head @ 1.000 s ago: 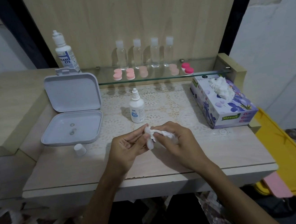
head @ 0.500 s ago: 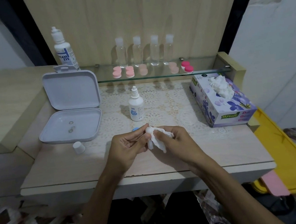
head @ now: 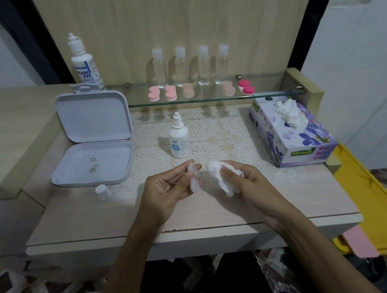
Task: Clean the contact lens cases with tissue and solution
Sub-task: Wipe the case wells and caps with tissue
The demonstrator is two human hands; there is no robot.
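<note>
My left hand (head: 168, 191) pinches a white contact lens case (head: 194, 181) between thumb and fingers, held upright over the table. My right hand (head: 248, 183) grips a crumpled white tissue (head: 221, 176), a small gap away from the case. A small solution bottle (head: 179, 140) with its cap off stands just behind my hands. Its white cap (head: 102, 192) lies at the front left. Several pink lens cases (head: 171, 93) sit in a row on the glass shelf (head: 207, 99).
An open white box (head: 93, 144) lies at the left with small rings inside. A large solution bottle (head: 84, 62) stands behind it. Several clear bottles (head: 191, 63) line the back wall. A tissue box (head: 290, 132) sits at the right. A lace mat (head: 210, 133) covers the table's middle.
My right hand has pulled the tissue away from the lens case to the right; before, the tissue was pressed against the case between both hands.
</note>
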